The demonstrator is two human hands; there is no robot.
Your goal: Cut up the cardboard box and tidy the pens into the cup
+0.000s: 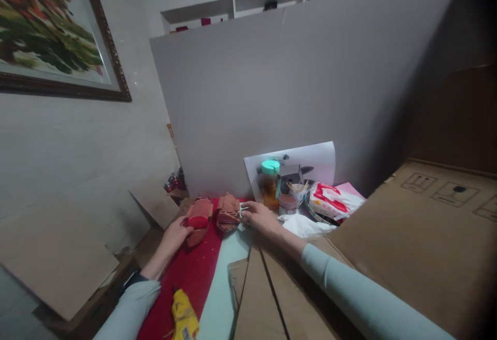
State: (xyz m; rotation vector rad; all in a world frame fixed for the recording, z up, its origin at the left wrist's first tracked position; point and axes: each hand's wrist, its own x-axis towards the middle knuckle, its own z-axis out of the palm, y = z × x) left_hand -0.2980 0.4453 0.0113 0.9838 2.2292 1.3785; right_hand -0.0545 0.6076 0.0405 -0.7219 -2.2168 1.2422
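Observation:
Two reddish-brown model pieces, perhaps boats, lie side by side. My left hand [176, 236] grips the left edge of the left model [200, 215], which has a bright red part in its middle; the thumb rests near that part. The right model [228, 211] has a ridged, layered front. Beside its right edge is my right hand [259, 218], its fingers bent and slightly apart at the tips. Whether the fingertips touch the model or a small pale bit there is too small to tell. A yellow tool or bottle [184, 315] lies on the red surface [171, 283] nearer me.
Behind my right hand stand a jar with a turquoise lid [271, 166], a small tub [287, 204], a cup of sticks [298, 191] and a tissue pack [330, 200]. Cardboard [435, 231] fills the right side. A large grey board [272, 86] rises behind.

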